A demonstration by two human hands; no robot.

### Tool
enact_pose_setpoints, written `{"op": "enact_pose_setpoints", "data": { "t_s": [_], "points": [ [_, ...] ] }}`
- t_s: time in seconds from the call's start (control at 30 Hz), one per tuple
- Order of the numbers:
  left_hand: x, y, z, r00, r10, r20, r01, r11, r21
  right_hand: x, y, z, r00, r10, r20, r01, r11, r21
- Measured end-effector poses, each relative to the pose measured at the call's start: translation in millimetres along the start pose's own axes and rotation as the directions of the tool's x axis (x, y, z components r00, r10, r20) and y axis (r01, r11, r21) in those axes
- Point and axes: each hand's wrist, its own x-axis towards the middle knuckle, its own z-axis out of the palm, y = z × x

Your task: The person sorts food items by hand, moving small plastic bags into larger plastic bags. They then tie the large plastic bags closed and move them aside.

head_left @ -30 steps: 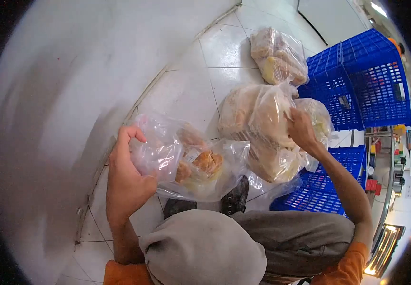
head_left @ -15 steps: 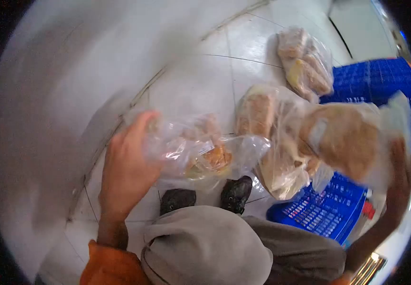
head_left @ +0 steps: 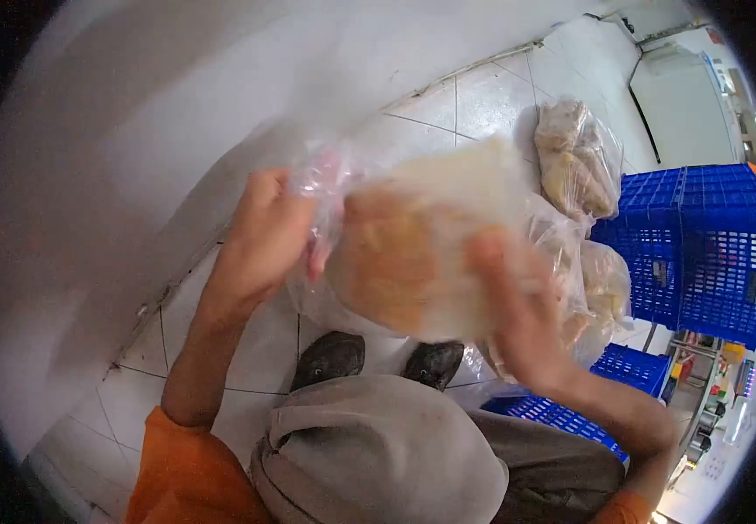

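My left hand (head_left: 266,234) grips the gathered mouth of a clear plastic bag (head_left: 330,179), its fingers wrapped in the film. In my right hand (head_left: 522,306) is a bag of bread (head_left: 391,258), brown through pale, translucent wrapping and smeared by motion. The bread overlaps the clear bag in front of me, between my two hands, and hides most of it. Just beyond my right hand, more filled clear bags (head_left: 605,271) with light brown contents lie close together.
Another filled bag (head_left: 577,157) rests on the tiled floor (head_left: 421,118) further off. Blue plastic crates (head_left: 692,236) stand to the right, and a lower blue crate (head_left: 561,424) is near my knee. A pale wall (head_left: 133,175) runs along the left. My dark shoes (head_left: 330,360) are below.
My right hand has brought the bag of bread leftward from over the filled bags to the clear bag. My left hand has risen slightly, still gripping the clear bag. The view has shifted a little.
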Motion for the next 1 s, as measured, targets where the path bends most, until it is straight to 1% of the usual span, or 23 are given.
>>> {"op": "enact_pose_setpoints", "data": {
  "t_s": [0.07, 0.1, 0.17, 0.2, 0.23, 0.27, 0.3, 0.37, 0.4, 0.47, 0.5, 0.53, 0.57, 0.6, 0.67, 0.7, 0.73, 0.77, 0.8, 0.83, 0.87, 0.93, 1.0],
  "points": [
    [-6.9, -3.0, 2.1, 0.979, -0.005, -0.205, -0.062, 0.945, -0.320, 12.6, 59.4, 40.1, 0.986, -0.041, 0.164, 0.031, 0.998, 0.059],
    [-6.5, -8.3, 1.5, 0.980, 0.001, -0.198, -0.065, 0.947, -0.315, 14.8, 91.8, 57.8, 0.967, -0.025, 0.252, 0.015, 0.999, 0.042],
    [-5.0, -20.9, -1.9, 0.970, 0.095, -0.223, -0.183, 0.891, -0.417, 13.0, 170.3, 67.2, 0.780, 0.058, 0.623, 0.079, 0.979, -0.190],
    [-9.6, -21.1, -2.1, 0.972, 0.099, -0.212, -0.181, 0.892, -0.414, 8.5, 155.9, 62.6, 0.787, 0.058, 0.614, 0.074, 0.979, -0.188],
    [-14.8, -19.7, -1.5, 0.974, 0.027, -0.225, -0.129, 0.882, -0.453, 3.2, 125.7, 51.3, 0.783, 0.159, 0.601, 0.253, 0.802, -0.541],
    [-18.4, -17.3, -0.4, 0.971, -0.049, -0.234, -0.075, 0.867, -0.492, -0.7, 100.7, 41.6, 0.796, 0.254, 0.549, 0.393, 0.474, -0.788],
    [-19.8, -14.5, 2.6, 0.975, -0.052, -0.218, -0.063, 0.869, -0.491, 2.1, 85.9, 34.0, 0.799, 0.262, 0.541, 0.378, 0.481, -0.791],
    [-21.1, -4.3, 10.0, 0.957, 0.137, -0.256, -0.209, 0.937, -0.281, 12.6, 65.3, 19.0, 0.761, 0.448, 0.469, 0.451, 0.154, -0.879],
    [-24.3, 5.1, 9.3, 0.962, 0.145, -0.233, -0.208, 0.939, -0.274, 8.6, 64.2, 8.6, 0.769, 0.448, 0.456, 0.430, 0.166, -0.888],
    [-30.6, 20.5, 2.2, 0.956, 0.286, -0.065, -0.256, 0.921, 0.294, -7.5, 71.8, -26.1, 0.916, 0.048, 0.398, 0.396, 0.048, -0.917],
    [-28.6, 18.1, -8.2, 0.957, 0.289, -0.033, -0.266, 0.916, 0.300, -10.7, 71.4, -44.0, 0.926, 0.055, 0.375, 0.371, 0.065, -0.926],
    [-26.6, 14.7, -24.3, 0.864, 0.481, 0.152, -0.459, 0.625, 0.631, -6.7, 68.6, -64.2, 0.871, -0.013, 0.491, 0.486, 0.170, -0.857],
    [-25.4, 14.8, -31.9, 0.732, 0.559, 0.390, -0.569, 0.185, 0.802, -3.6, 66.0, -79.7, 0.799, -0.102, 0.593, 0.597, 0.259, -0.760],
    [-28.3, 26.0, -30.6, 0.728, 0.557, 0.400, -0.572, 0.169, 0.803, -4.1, 65.3, -89.9, 0.803, -0.115, 0.585, 0.592, 0.267, -0.760],
    [-40.2, 57.1, -28.6, 0.761, 0.281, 0.585, -0.641, 0.462, 0.613, -3.0, 64.8, -102.5, 0.806, -0.375, 0.459, 0.560, 0.229, -0.796],
    [-38.0, 57.3, -35.2, 0.754, 0.267, 0.600, -0.647, 0.454, 0.612, 0.8, 60.3, -109.3, 0.725, -0.560, 0.400, 0.544, 0.111, -0.832],
    [-33.3, 49.7, -48.2, 0.901, 0.325, 0.287, -0.431, 0.609, 0.666, -1.4, 57.9, -116.3, 0.618, -0.708, 0.342, 0.490, 0.006, -0.872],
    [-26.6, 43.9, -55.8, 0.949, 0.309, -0.058, -0.207, 0.755, 0.622, -8.4, 41.0, -123.6, 0.531, -0.781, 0.329, 0.457, -0.063, -0.887],
    [-23.0, 51.4, -59.5, 0.955, 0.294, -0.023, -0.216, 0.749, 0.626, -16.0, 21.4, -127.7, 0.436, -0.842, 0.318, 0.414, -0.126, -0.902],
    [-21.1, 68.5, -63.6, 0.915, 0.400, -0.058, -0.356, 0.865, 0.355, -24.8, 10.2, -128.2, 0.465, -0.835, 0.294, 0.401, -0.097, -0.911],
    [-17.9, 79.6, -62.0, 0.868, 0.477, -0.136, -0.475, 0.879, 0.051, -30.0, -0.9, -129.1, 0.436, -0.846, 0.306, 0.368, -0.143, -0.919],
    [-16.0, 70.3, -45.2, 0.850, 0.524, -0.050, -0.521, 0.851, 0.062, -27.9, 4.5, -140.7, 0.390, -0.856, 0.338, 0.326, -0.215, -0.921],
    [-19.6, 63.3, -28.8, 0.826, 0.563, 0.023, -0.563, 0.824, 0.065, -16.3, 44.4, -170.3, 0.447, -0.868, 0.218, 0.764, 0.243, -0.598]
  ]
}}
